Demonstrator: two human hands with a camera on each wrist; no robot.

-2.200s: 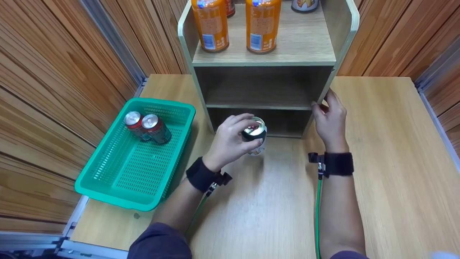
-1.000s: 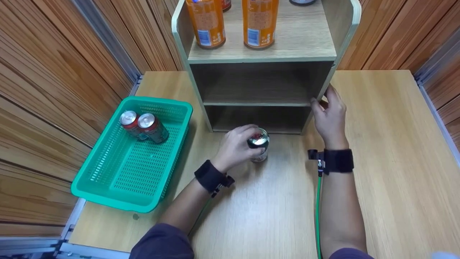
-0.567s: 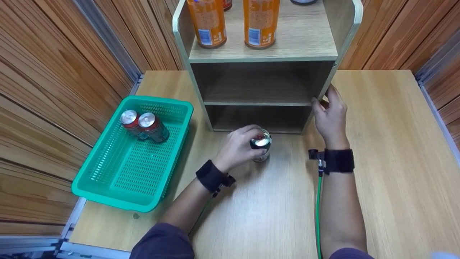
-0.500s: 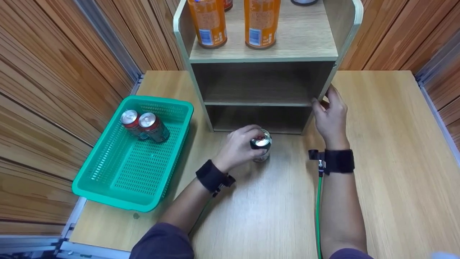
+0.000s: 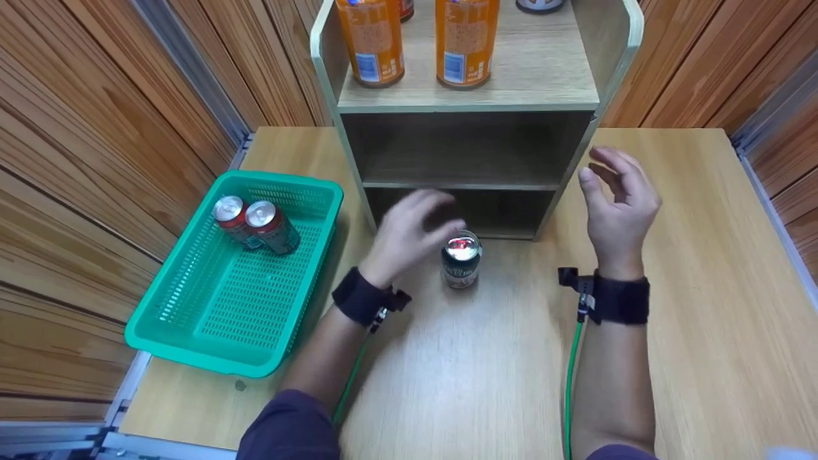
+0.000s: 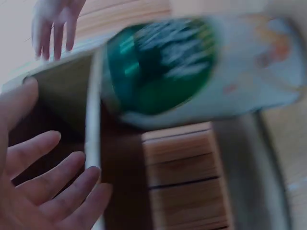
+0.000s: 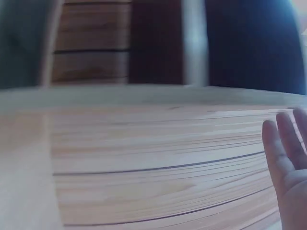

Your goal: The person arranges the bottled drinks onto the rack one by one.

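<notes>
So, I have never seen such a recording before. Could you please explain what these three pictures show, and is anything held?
A person wears three cameras: one on the head, one on each wrist. The head view looks down on a wooden table. The left hand is open beside an upright can, not holding it. The right hand is open, next to a wooden shelf unit bearing orange bottles. A green basket holds two cans. The wrist views are blurred: the left shows the can close up, the right mostly table.
</notes>
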